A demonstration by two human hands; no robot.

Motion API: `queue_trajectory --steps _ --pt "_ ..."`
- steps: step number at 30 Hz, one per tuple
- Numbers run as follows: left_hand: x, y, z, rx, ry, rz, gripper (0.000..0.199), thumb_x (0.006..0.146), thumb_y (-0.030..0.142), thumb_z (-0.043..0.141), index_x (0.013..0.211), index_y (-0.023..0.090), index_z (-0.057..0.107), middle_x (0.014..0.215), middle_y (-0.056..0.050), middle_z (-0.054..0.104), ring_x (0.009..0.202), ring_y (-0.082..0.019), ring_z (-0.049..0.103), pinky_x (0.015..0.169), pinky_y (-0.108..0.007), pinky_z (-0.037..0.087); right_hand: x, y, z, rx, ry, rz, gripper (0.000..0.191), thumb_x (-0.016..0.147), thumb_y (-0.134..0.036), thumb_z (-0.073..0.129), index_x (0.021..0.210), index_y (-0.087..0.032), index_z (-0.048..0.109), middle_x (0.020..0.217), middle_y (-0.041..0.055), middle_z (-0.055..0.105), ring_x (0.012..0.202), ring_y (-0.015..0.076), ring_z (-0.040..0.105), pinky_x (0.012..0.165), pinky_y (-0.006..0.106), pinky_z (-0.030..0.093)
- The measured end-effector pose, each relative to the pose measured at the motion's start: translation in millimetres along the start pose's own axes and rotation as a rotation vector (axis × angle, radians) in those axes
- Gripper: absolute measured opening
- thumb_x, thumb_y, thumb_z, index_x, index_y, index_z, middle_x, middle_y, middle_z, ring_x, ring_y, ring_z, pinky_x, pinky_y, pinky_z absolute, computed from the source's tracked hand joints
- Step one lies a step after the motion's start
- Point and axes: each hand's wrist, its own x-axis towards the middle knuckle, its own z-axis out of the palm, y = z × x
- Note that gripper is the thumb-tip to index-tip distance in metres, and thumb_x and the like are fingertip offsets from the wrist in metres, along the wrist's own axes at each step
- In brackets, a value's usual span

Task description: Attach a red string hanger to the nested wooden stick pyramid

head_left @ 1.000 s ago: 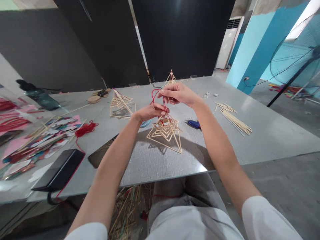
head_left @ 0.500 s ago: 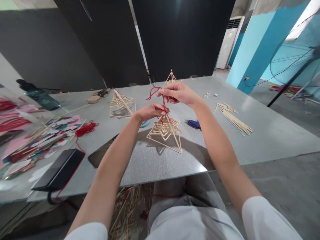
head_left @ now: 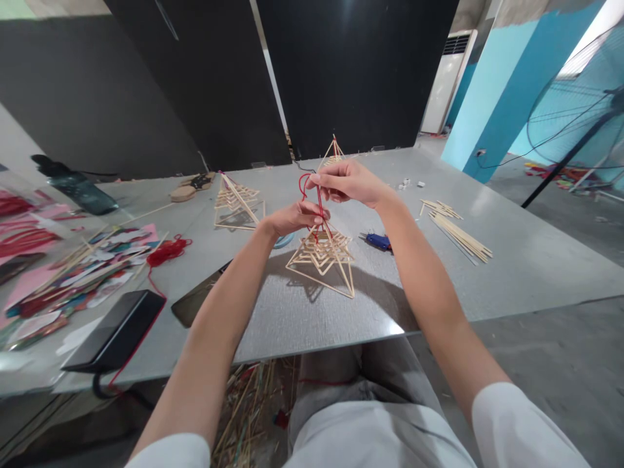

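A pyramid-shaped frame of thin wooden sticks (head_left: 322, 260) stands on the grey table in front of me. Red yarn (head_left: 320, 197) runs up from its top between my hands. My right hand (head_left: 348, 182) pinches the yarn above the peak, and a loop of it hangs out to the left of the fingertips. Lower down, my left hand (head_left: 297, 217) is closed at the peak, around the yarn and the stick tops; its exact grip is partly hidden. Blue-handled pliers (head_left: 377, 242) lie to the right of the frame.
Another stick pyramid (head_left: 236, 201) stands at the left, and a third (head_left: 335, 151) behind my right hand. Wooden sticks (head_left: 461, 237) lie at the right. On the left are a red yarn bundle (head_left: 168, 250), a black box-like object (head_left: 114, 331) and a dark bottle (head_left: 78, 188).
The loose red yarn left of my right hand has swung down and closer to my left hand. Both hands and the stick frame stay almost where they were.
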Motion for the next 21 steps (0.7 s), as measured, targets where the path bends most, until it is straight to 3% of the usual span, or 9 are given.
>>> queue_trajectory --steps 14,21 --pt "-0.2 -3.1 -2.5 -0.002 0.003 -0.042 0.04 0.064 0.048 0.103 0.079 0.017 0.084 0.09 -0.005 0.073 0.078 -0.013 0.059 0.073 -0.027 0.048 -1.5 -2.0 -1.2 -0.005 -0.033 0.024 0.034 0.101 -0.046 0.078 0.1 -0.013 0.08 0.066 -0.0031 0.065 0.051 0.0041 0.044 0.044 0.018 0.034" --pt "-1.0 -3.0 -1.3 0.0 0.003 0.003 0.043 0.063 0.053 0.104 0.08 0.018 0.086 0.088 -0.005 0.075 0.082 -0.014 0.064 0.08 -0.029 0.053 -1.7 -3.4 -0.5 -0.006 -0.038 0.025 0.032 0.102 -0.044 0.078 0.098 -0.013 0.08 0.067 -0.0026 0.066 0.051 0.004 0.045 0.044 0.017 0.034"
